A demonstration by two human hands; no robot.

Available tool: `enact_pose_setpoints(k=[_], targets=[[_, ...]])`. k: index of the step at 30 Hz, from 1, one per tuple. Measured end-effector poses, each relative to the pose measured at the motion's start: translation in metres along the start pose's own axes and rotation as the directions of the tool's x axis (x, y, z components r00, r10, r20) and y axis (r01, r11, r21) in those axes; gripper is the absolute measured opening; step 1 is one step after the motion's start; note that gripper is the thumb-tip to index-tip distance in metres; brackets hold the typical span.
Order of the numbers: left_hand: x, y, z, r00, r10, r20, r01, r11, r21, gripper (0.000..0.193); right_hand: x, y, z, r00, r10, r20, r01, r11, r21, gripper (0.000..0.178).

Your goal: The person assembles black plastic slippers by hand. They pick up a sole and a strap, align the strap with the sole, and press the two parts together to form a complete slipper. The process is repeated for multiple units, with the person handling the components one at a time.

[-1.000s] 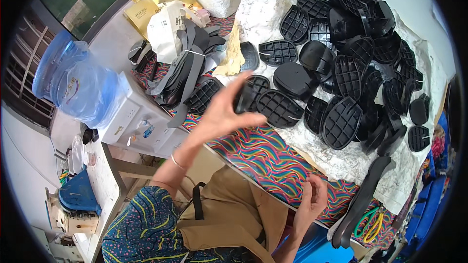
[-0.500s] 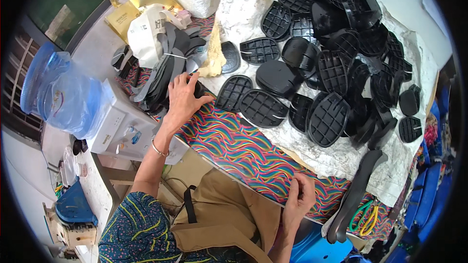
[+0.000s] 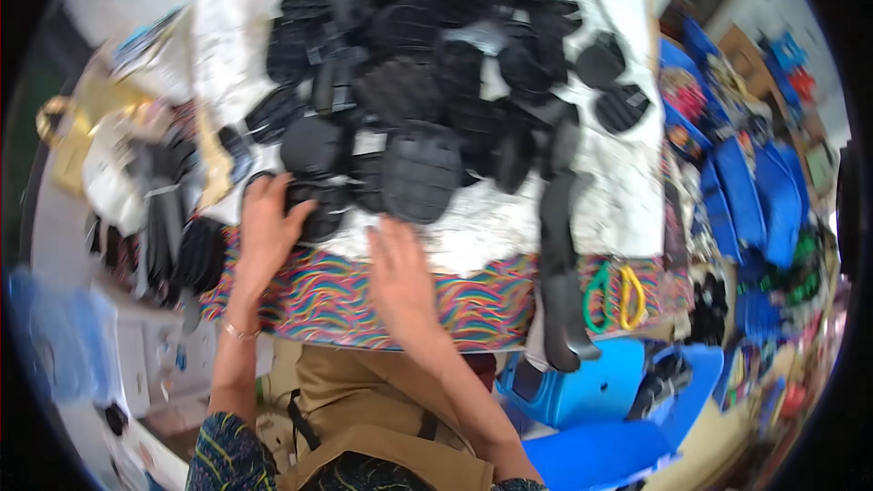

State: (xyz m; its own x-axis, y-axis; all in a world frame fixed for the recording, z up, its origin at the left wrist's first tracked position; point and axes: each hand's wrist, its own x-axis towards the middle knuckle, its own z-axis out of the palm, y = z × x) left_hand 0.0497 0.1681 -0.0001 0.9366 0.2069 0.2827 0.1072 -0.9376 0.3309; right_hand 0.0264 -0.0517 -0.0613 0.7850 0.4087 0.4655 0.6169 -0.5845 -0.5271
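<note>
A big heap of black moulded shoe-sole pieces (image 3: 421,173), some with a grid pattern, lies on a stained white sheet (image 3: 473,241). At the heap's front left, my left hand (image 3: 266,223) reaches over the pieces, fingertips at a dark one and thumb spread apart; blur hides whether it touches. My right hand (image 3: 402,277) has its fingers stretched out, just in front of a large gridded piece, over the sheet and the colourful wavy-patterned cloth (image 3: 482,300). I see nothing held in either hand. A bracelet circles my left wrist.
Long black curved strips (image 3: 561,264) overhang the front edge at right, beside green-handled (image 3: 597,295) and yellow-handled scissors (image 3: 631,297). Bundled dark strips (image 3: 164,227) lie left, near a water dispenser (image 3: 136,355). Blue bins (image 3: 582,382) stand below right.
The view has swung right. My left hand has left the bundled strips for the front left sole pieces. My right hand has gone from the front edge toward the heap, its curled fingers now straightened.
</note>
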Motion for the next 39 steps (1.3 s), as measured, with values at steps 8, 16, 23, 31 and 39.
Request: enact_pose_setpoints(k=[8, 16, 23, 31, 39], targets=[[0.004, -0.020, 0.012, 0.999, -0.010, -0.045, 0.003, 0.989, -0.151, 0.032, -0.004, -0.006, -0.002, 0.997, 0.032, 0.072, -0.024, 0.994, -0.107, 0.053], [0.012, -0.047, 0.019, 0.979, -0.202, 0.031, 0.189, 0.838, -0.511, 0.022, -0.001, -0.010, -0.002, 0.995, 0.034, 0.099, -0.019, 0.989, -0.145, 0.051], [0.005, -0.025, 0.018, 0.983, -0.032, -0.180, -0.014, 0.968, -0.250, 0.016, 0.002, -0.014, 0.000, 0.994, 0.049, 0.094, -0.037, 0.991, -0.128, 0.050], [0.013, -0.099, 0.041, 0.991, -0.117, -0.060, 0.067, 0.844, -0.532, 0.027, 0.002, -0.026, 0.007, 0.983, -0.150, -0.109, 0.129, 0.975, -0.180, 0.046], [0.026, -0.211, 0.086, 0.987, -0.071, 0.143, 0.159, 0.470, -0.868, 0.037, 0.068, -0.068, 0.176, 0.979, -0.175, -0.102, 0.165, 0.981, -0.099, 0.061]])
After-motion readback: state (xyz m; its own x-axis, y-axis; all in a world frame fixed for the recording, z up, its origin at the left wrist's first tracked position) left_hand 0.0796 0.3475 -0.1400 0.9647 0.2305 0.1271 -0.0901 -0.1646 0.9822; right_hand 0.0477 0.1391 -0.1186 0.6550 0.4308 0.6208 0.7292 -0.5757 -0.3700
